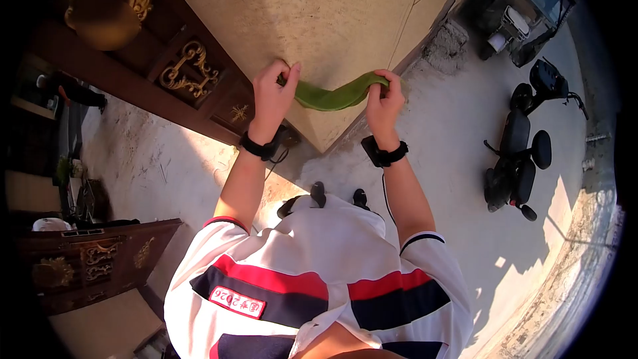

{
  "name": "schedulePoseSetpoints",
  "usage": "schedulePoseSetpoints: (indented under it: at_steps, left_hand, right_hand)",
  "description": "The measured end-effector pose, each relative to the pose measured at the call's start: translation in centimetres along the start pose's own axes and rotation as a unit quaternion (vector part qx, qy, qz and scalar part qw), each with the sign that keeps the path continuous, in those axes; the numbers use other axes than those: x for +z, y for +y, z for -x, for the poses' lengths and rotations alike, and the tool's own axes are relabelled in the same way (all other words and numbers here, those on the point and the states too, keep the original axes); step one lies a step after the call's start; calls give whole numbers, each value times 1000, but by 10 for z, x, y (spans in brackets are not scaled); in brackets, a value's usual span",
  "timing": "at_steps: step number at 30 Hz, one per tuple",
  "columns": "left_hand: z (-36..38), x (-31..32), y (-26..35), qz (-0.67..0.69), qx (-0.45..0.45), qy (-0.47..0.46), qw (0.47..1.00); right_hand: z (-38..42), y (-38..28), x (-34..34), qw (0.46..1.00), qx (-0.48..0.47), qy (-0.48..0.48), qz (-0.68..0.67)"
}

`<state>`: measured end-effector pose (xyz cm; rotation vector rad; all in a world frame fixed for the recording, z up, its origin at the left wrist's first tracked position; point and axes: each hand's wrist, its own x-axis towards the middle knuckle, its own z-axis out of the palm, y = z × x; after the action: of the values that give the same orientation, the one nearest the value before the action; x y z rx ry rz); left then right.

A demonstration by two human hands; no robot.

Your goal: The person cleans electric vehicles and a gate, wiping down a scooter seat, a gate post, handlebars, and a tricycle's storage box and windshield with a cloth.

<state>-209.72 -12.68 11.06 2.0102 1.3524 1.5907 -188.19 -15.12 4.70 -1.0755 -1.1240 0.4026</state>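
Observation:
A long green strip (332,97), smooth and slightly folded like cloth, sags between my two hands in front of a beige wall. My left hand (274,90) pinches one end between thumb and fingers, with a short bit of green poking out beside the fingertips. At the other end, my right hand (385,103) grips the strip between thumb and curled fingers. Black straps with small devices circle both wrists, and a cable hangs from each.
The wall corner (323,150) juts toward me just below the strip. A brown door with gold ornaments (189,73) is on the left, another ornate panel (96,259) lower left. A black scooter (518,153) and a three-wheeled vehicle (525,13) stand on the right. A person (80,93) is far left.

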Motion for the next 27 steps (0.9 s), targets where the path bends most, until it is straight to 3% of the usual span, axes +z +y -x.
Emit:
schedulePoseSetpoints:
  at_steps: [9, 12, 15, 21, 24, 27]
  left_hand:
    - [20, -1, 1, -18, -50, -5, 999]
    - [27, -2, 6, -18, -71, -2, 997]
    - [35, -1, -2, -18, -49, 28, 998]
    - [50, -21, 9, -16, -113, 71, 991]
    - [67, -34, -11, -9, -90, 119, 989]
    - [84, -55, -7, -80, -137, 121, 980]
  right_hand:
    - [7, 12, -1, 998, 19, -39, -46]
    - [8, 13, -7, 996, 0, -92, -9]
    - [12, 10, -7, 993, 22, -117, -27]
    - [17, 15, -2, 987, 36, -134, -79]
    - [25, 14, 8, 980, 55, -157, -113]
    - [34, 12, 18, 977, 28, -173, -124]
